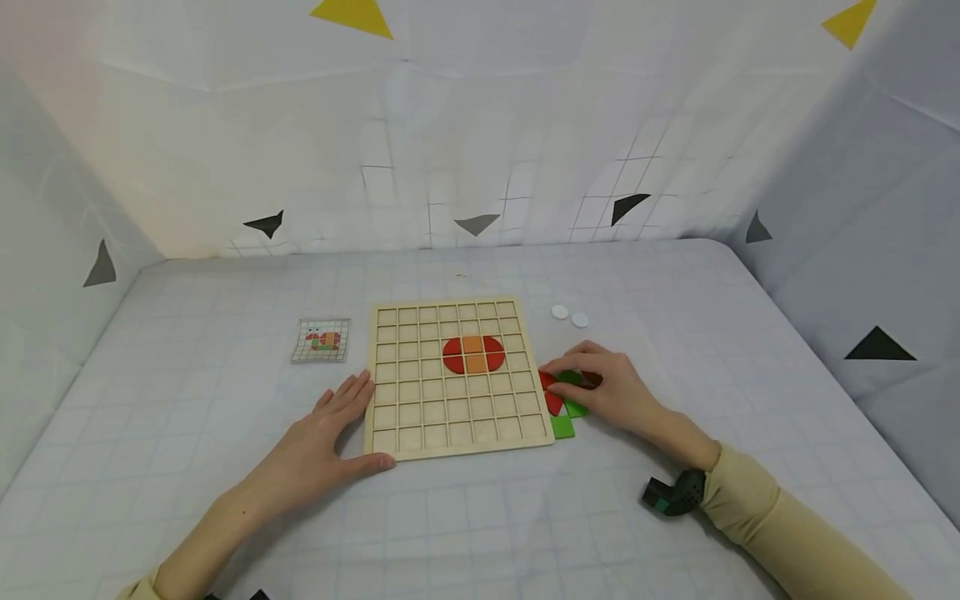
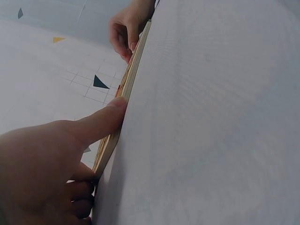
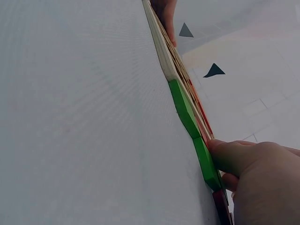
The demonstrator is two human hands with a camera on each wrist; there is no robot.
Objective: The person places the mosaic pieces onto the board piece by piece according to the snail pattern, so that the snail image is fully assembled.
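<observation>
A square wooden grid board lies on the table. On its cells sit red quarter-round tiles and orange square tiles, forming a rounded shape. My left hand rests at the board's near left corner, fingers spread along the left edge and thumb against the front edge. Beside the board's right edge, my right hand pinches a red tile between thumb and index finger. Around it lie another red tile, green tiles and a dark red tile, partly hidden by the fingers.
A small pattern card with a coloured picture on a grid lies left of the board. Two white discs sit beyond my right hand. A white cloth wall with printed triangles rises behind the table and at both sides.
</observation>
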